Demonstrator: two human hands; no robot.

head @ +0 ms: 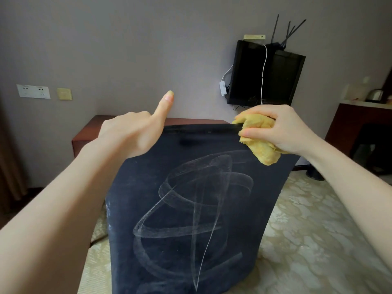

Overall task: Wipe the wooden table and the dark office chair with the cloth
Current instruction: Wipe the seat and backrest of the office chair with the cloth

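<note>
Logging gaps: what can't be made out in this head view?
Head view:
Chair seat and base: hidden behind the chair back, cut by the bottom edge.
Wooden table: mostly behind the chair back and left hand.
Left hand's fingers: hidden behind the hand itself.
Items on the counter, far right: too blurred.

The crumpled yellow cloth (261,145) is plain and bright. The dark navy fabric chair back (191,209) bears pale, whitish looping streaks. The polished wooden table (89,132) is reddish-brown, the plain wall (127,49) grey-mauve, and the cream carpet (318,230) carries a paler floral pattern.
</note>
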